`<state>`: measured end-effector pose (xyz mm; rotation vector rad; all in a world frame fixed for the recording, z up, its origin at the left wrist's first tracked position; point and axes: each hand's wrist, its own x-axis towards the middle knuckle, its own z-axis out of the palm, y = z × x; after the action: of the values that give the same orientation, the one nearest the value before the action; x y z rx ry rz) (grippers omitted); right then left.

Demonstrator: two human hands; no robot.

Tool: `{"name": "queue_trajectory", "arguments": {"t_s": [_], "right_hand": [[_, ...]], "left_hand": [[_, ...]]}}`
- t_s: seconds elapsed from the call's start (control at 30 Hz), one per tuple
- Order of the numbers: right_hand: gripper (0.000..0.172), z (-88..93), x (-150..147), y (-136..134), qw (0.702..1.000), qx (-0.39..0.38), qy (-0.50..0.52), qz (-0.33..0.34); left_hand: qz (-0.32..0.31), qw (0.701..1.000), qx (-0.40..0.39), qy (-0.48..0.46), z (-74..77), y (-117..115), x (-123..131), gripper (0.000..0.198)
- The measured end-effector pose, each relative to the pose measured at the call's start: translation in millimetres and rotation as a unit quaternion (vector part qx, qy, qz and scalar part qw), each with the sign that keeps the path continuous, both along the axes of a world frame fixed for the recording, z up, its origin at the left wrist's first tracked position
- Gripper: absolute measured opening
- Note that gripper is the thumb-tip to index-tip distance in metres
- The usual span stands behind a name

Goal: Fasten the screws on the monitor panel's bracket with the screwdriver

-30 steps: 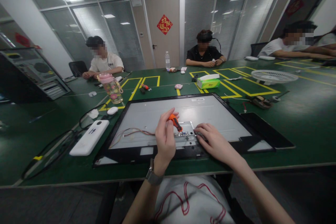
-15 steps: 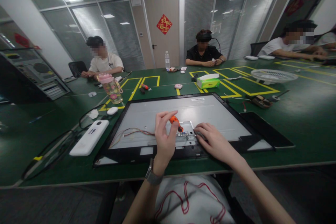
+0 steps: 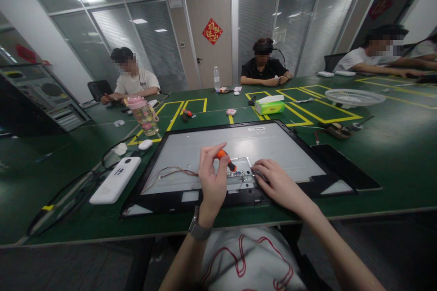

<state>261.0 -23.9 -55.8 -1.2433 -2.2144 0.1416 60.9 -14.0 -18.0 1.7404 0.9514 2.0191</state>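
Note:
A black-framed monitor panel (image 3: 191, 145) lies back-up on the green table in front of me. My left hand (image 3: 211, 182) pinches a small orange-handled screwdriver (image 3: 223, 158), its tip down on a small metal circuit board (image 3: 241, 174) near the panel's lower edge. My right hand (image 3: 278, 184) rests beside that board, fingers bent and pressed down on its right end. Thin red and white wires (image 3: 174, 173) run left from the board across the panel.
A white power bank (image 3: 116, 179) and black cables (image 3: 68, 200) lie at the left, with a pink-lidded bottle (image 3: 143, 116) behind. A black cover (image 3: 344, 168) lies to the right. A tissue box (image 3: 271, 105), a white fan grille (image 3: 355, 97) and three seated people are farther off.
My left fingers have shifted round the screwdriver's handle, which has tilted a little. The right hand has stayed on the board.

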Motion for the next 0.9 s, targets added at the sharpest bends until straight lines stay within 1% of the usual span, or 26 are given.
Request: {"name": "queue_trajectory", "arguments": {"t_s": [0.13, 0.33, 0.43, 0.53, 0.63, 0.77, 0.9], "right_hand": [[0.025, 0.2, 0.2, 0.0, 1.0, -0.005, 0.004, 0.001], [0.026, 1.3, -0.6, -0.6, 1.0, -0.011, -0.001, 0.001], [0.025, 2.0, -1.2, -0.8, 1.0, -0.017, -0.006, -0.001], [0.025, 1.8, -1.1, -0.7, 1.0, -0.016, -0.005, -0.003], [0.024, 1.1, -0.6, -0.5, 1.0, -0.017, -0.005, -0.001], [0.024, 1.3, -0.7, -0.5, 1.0, -0.019, -0.011, 0.001], [0.024, 2.2, -1.5, -0.8, 1.0, -0.019, -0.007, 0.0]], "left_hand": [[-0.041, 0.999, -0.028, -0.018, -0.6, -2.2, 0.0, 0.026], [-0.084, 0.993, -0.072, -0.041, -1.0, -4.1, -0.9, 0.033], [-0.111, 0.99, -0.081, -0.044, 1.5, -5.1, -0.6, 0.033], [-0.12, 0.989, -0.078, -0.044, 2.7, -5.0, -0.3, 0.034], [-0.094, 0.994, -0.058, -0.025, 1.1, -2.5, -0.2, 0.029], [-0.005, 0.999, -0.024, 0.041, -1.5, 0.8, 0.7, 0.014], [0.048, 0.996, 0.01, 0.072, -1.1, 0.1, 2.5, 0.014]]}}
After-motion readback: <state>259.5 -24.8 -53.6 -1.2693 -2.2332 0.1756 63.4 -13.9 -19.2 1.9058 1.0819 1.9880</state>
